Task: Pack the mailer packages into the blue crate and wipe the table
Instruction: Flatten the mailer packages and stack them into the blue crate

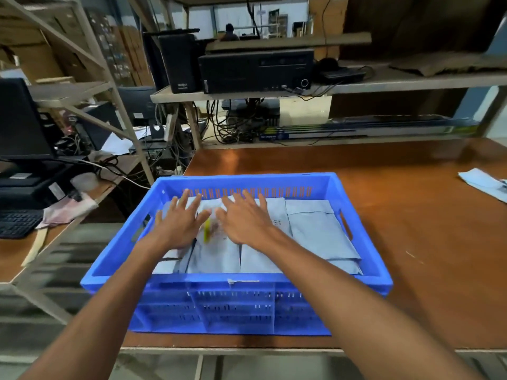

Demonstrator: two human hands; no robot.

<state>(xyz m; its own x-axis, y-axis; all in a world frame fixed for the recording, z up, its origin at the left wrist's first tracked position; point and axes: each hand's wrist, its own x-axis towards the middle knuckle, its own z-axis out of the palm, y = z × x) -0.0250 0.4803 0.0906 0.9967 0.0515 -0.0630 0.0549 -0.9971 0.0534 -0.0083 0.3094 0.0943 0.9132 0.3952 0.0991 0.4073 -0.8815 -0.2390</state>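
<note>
Head view is showing you reaching into the blue crate (356,185), which is sitting on the brown tabletop (411,215) at its near left edge. Your left hand (178,223) is lying flat with fingers spread, palm down on the mailer packages (315,229) at the left side of the crate. Your right hand (247,220) is doing the same just beside it, spread and pressing, pinching nothing.

Contents: grey mailers are lying flat and overlapping across the crate floor, several side by side, the rightmost stack uncovered by your hands. Something yellow is showing between your thumbs, too blurred to identify.

One more pale mailer (485,183) is lying on the tabletop at the far right, well apart from the crate, partly cut off by the frame edge. Packing is looking nearly done; no wiping cloth is showing in view.

Handling judgement: these mailers are looking light, thin and floppy, with a slick plastic skin, so they are likely sliding over each other easily. Flat palm pressure is suiting them for settling. For lifting the stray one, you are probably best taking it along an edge or a corner, thumb on top and fingers underneath.
</note>
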